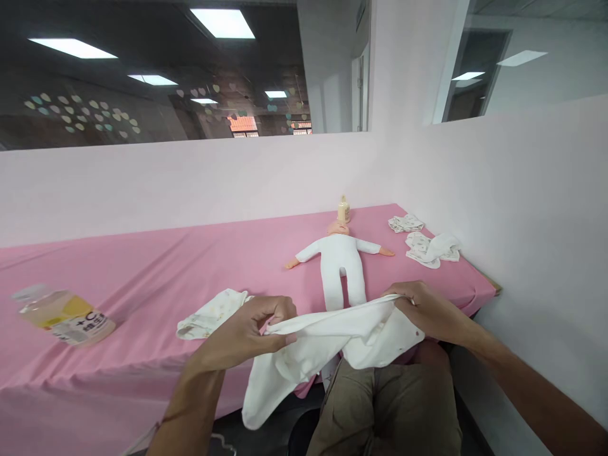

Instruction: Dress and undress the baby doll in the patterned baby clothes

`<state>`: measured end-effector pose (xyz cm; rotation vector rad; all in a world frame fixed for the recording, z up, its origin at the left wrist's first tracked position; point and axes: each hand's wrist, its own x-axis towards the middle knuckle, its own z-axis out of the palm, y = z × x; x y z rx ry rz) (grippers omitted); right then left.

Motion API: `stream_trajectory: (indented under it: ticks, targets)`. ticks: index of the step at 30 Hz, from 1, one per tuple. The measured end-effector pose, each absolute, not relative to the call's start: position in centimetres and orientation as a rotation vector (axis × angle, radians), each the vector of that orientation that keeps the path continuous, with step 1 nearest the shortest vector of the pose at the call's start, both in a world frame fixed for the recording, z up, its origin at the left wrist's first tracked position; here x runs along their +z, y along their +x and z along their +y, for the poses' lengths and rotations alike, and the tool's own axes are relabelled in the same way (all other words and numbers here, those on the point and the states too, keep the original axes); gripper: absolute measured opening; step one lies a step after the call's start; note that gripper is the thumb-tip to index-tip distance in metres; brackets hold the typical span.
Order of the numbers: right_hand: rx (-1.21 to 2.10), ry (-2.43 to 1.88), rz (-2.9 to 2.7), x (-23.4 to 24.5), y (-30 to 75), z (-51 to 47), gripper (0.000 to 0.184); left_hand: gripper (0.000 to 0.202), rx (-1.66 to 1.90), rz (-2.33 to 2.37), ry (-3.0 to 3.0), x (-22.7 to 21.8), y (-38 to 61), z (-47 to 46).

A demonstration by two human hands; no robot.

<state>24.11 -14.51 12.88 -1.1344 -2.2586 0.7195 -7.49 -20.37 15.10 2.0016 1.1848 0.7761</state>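
Note:
Stretched between both hands is a white baby garment (332, 335) with small snaps near its right end; its exact cut is hard to make out in the folds. My left hand (259, 326) pinches one end between thumb and fingers. The other end is gripped by my right hand (418, 304). The garment hangs over my lap and the near edge of the table. Just beyond it a baby doll (341, 259) in a white suit lies on its back, arms spread, feet toward me. A folded patterned cloth (213, 313) lies beside my left wrist.
A pink sheet (156, 272) covers the table. At the left a drink bottle (66, 316) lies on its side. A pump bottle (343, 210) stands behind the doll's head. Two patterned cloth bundles (406, 223) lie by the right wall. Walls with windows border the back and right.

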Motion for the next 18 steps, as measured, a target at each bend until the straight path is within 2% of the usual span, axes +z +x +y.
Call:
stream_trajectory:
  ticks: [7, 11, 18]
  targets:
    - [0.677, -1.177, -2.305, 13.5, 25.1, -14.0, 0.020, 0.017, 0.859, 1.819, 2.086, 16.2, -9.4, -20.2]
    - [0.682, -1.163, -2.339, 14.1, 24.7, -14.2, 0.019, 0.017, 1.000, 2.106, 2.128, 16.6, -9.7, -20.2]
    - [0.901, -1.025, -2.355, 15.3, 23.9, -14.5, 0.024, 0.021, 1.247, 2.113, 2.021, 15.9, -10.5, -20.9]
